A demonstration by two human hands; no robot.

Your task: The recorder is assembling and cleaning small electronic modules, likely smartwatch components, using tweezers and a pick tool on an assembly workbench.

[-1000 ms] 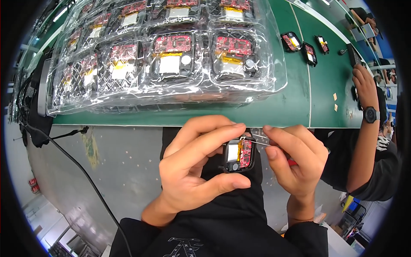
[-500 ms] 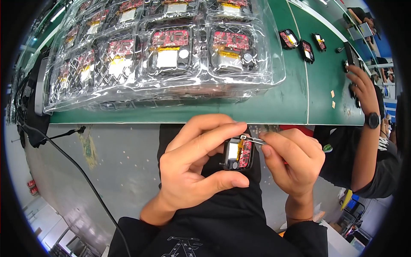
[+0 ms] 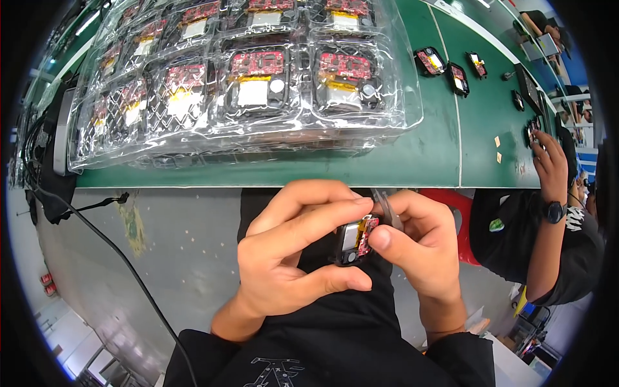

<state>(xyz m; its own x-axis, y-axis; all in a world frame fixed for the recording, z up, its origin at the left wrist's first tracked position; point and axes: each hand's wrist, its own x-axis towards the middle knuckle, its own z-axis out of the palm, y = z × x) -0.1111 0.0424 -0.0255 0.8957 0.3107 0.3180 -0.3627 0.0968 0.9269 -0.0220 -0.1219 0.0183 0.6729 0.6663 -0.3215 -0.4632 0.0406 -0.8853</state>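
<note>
Over my lap, my left hand (image 3: 284,248) holds a small black device case (image 3: 349,248) from its left side, fingers above and thumb below. The open case shows a silver battery, yellow tape and a red circuit board, tilted toward the right. My right hand (image 3: 419,242) is closed around metal tweezers (image 3: 388,209), which now point up and away from the board. Its thumb tip lies at the board's right edge; whether it presses there I cannot tell. The right index fingertip is partly hidden behind the tweezers.
Clear plastic trays (image 3: 258,132) of similar open cases are stacked on the green table (image 3: 432,158) ahead. Loose cases (image 3: 458,80) lie farther right. A co-worker's hand (image 3: 550,164) reaches among parts at the right edge. A black cable (image 3: 129,264) hangs at left.
The tweezers have swung from pointing at the board's top to pointing upward. My right hand moved left, its thumb now at the board. The case tilted slightly; the co-worker's hand moved lower.
</note>
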